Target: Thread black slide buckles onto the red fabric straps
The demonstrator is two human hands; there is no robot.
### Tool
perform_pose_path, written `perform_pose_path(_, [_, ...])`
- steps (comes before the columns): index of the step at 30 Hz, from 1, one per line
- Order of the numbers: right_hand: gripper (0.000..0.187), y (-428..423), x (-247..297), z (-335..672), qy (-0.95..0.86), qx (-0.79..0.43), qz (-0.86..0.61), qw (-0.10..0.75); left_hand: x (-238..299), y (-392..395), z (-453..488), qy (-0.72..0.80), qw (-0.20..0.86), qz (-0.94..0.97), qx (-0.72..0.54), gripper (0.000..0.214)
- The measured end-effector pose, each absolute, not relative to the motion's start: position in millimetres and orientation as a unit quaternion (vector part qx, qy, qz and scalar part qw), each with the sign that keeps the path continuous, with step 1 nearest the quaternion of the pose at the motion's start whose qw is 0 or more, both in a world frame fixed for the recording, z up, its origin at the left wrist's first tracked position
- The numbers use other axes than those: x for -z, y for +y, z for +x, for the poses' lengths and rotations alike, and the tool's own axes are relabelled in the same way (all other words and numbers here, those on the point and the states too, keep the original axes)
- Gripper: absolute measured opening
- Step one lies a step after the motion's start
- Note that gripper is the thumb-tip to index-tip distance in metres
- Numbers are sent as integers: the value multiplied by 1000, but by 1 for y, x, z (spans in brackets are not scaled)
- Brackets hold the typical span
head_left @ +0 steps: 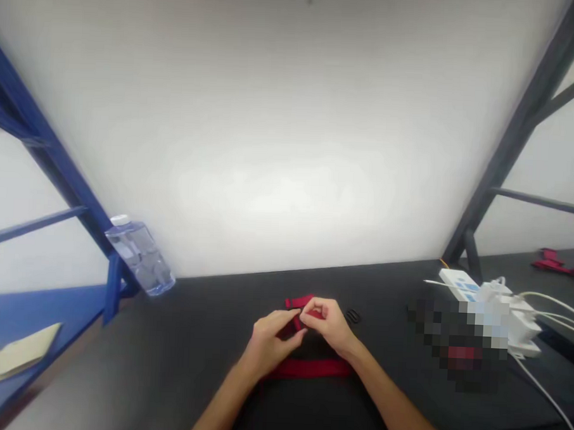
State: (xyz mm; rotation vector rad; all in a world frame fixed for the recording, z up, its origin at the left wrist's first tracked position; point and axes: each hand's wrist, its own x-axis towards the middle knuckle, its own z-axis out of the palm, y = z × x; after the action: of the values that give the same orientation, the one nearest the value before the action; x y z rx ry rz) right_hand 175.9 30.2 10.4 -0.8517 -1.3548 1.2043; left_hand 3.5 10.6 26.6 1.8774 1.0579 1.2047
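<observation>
My left hand and my right hand meet at the middle of the black table, both closed on a red strap. The fingertips pinch it from either side, and a small dark piece there is mostly hidden by them. One short end of the strap sticks out behind the fingers. Nearer me, a wider length of red webbing lies across between my forearms; whether it joins the held part I cannot tell. Just right of my right hand a black slide buckle rests on the table.
A clear plastic bottle with a white cap leans at the left by a blue frame. At the right stand a white power strip with plugs and cables, and a blurred-out patch. More red straps lie far right. A white wall rises behind.
</observation>
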Motion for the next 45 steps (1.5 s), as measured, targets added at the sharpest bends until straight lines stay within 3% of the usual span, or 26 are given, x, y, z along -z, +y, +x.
perform_pose_path(5, [25, 36, -10, 195, -482, -533, -384, 580, -31, 19, -13, 430, 323, 672, -509, 31])
perform_pose_path(11, [27, 36, -12, 205, -437, -566, -362, 597, -27, 48, -68, 557, 183, 585, -561, 36])
perform_pose_path(16, [25, 10, -28, 180, -478, -593, -342, 551, -5, 62, -84, 549, 127, 720, -405, 34])
perform_pose_path(21, [17, -19, -35, 156, -664, -424, -434, 438, 11, 68, -89, 537, 98, 783, -297, 35])
perform_pose_path(26, [16, -31, -25, 155, -773, -210, -535, 269, 15, 70, -93, 528, 109, 790, -291, 36])
perform_pose_path(29, [22, -33, -23, 157, -791, -155, -555, 204, 16, 70, -93, 523, 114, 791, -297, 37])
perform_pose_path(38, [31, -47, -23, 147, -833, -63, -518, 186, 14, 64, -91, 517, 111, 793, -303, 36])
perform_pose_path(45, [20, -2, -16, 159, -823, -32, -502, 264, 7, 56, -76, 513, 104, 786, -329, 29])
